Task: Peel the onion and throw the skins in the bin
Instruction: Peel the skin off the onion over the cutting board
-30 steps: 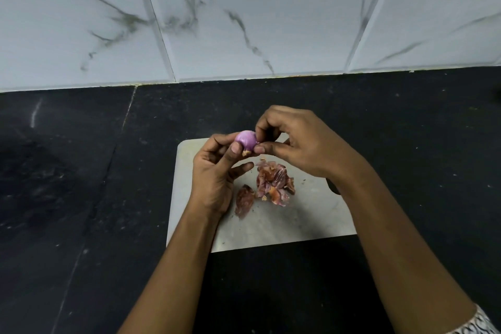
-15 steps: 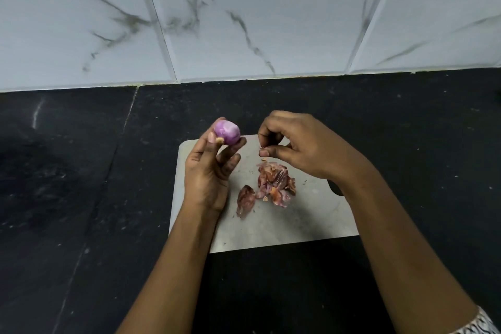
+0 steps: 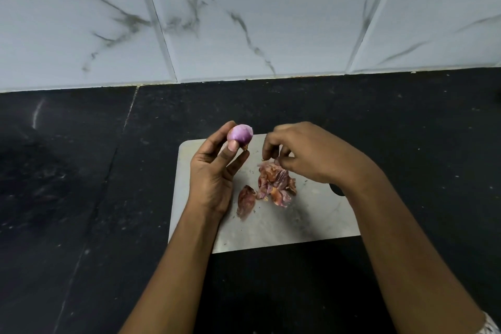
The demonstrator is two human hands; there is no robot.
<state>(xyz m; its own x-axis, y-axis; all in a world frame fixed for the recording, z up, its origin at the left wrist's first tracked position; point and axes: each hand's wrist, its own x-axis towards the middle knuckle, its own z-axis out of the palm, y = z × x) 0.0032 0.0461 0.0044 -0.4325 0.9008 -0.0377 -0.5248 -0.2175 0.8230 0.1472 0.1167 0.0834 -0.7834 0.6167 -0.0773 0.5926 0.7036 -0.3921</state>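
Pinching glossy peeled purple onion [image 3: 240,134] in left fingers [image 3: 232,147], right fingers [image 3: 271,141] curled over skins [image 3: 275,184], grasp unclear

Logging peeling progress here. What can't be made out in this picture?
- The bin: not in the head view, beyond the frame edges.
- The onion: its underside is covered by the left hand gripping it.
- The right hand: whether it pinches a scrap above the skins is too small to tell.
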